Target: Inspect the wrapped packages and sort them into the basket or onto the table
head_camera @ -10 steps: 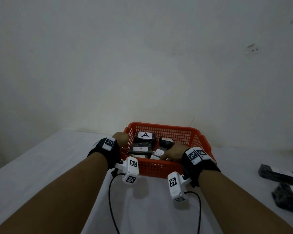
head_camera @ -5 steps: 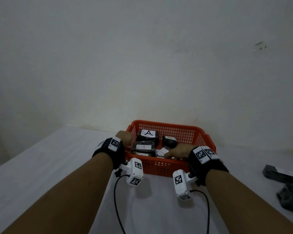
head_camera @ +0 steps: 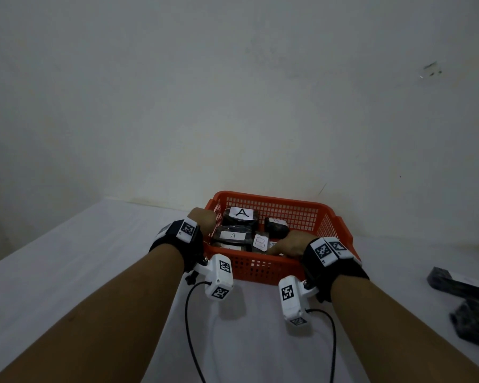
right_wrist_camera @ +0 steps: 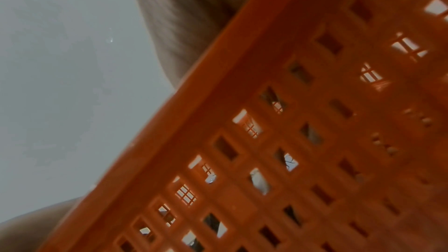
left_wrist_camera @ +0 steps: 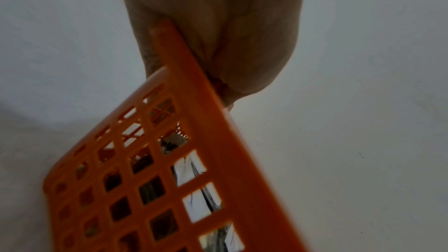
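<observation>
An orange mesh basket sits on the white table near the wall. Inside lie dark wrapped packages with white labels: one marked A at the back, another A in front of it, a B beside that, and one whose label I cannot read. My left hand grips the basket's left rim; the left wrist view shows that hand clamped over the rim. My right hand holds the front rim, fingers reaching inside, and its palm lies against the rim.
Two more dark wrapped packages lie on the table at the far right, one behind the other. A plain wall rises just behind the basket. Camera cables trail from both wrists across the table in front of me.
My right hand has slid to the right along the front rim, uncovering the B label. The left hand keeps its grip on the left rim. The basket has barely shifted.
</observation>
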